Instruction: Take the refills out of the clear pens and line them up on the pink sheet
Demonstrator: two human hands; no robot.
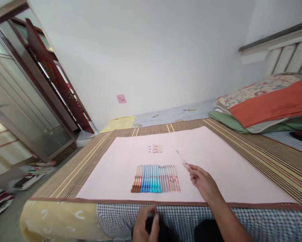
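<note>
The left hand (pixel 142 226) is nearest, low over the checked cloth (pixel 115 216) at the bed's near edge, its fingers loosely bent, with a gap between thumb and forefinger. Dark clothing (pixel 207 231) shows beside it. The right hand (pixel 203 181) reaches over the pink sheet (pixel 223 168), thumb and fingertips pinching a pen (pixel 182 158) near one end; its slender tip slants up and left, clear of the sheet. Left of that hand, a row (pixel 151 178) of pens lies side by side on the sheet: brown ends first, then blue, turquoise, and greyish to pink. Beyond the row, three pens (pixel 156 149) lie crosswise, dark tips to the left. The sheet rests on a striped mat (pixel 62 178). Farther off, pillows (pixel 274 97) are piled at right, and a pink note (pixel 121 98) is on the wall (pixel 151 60).
</note>
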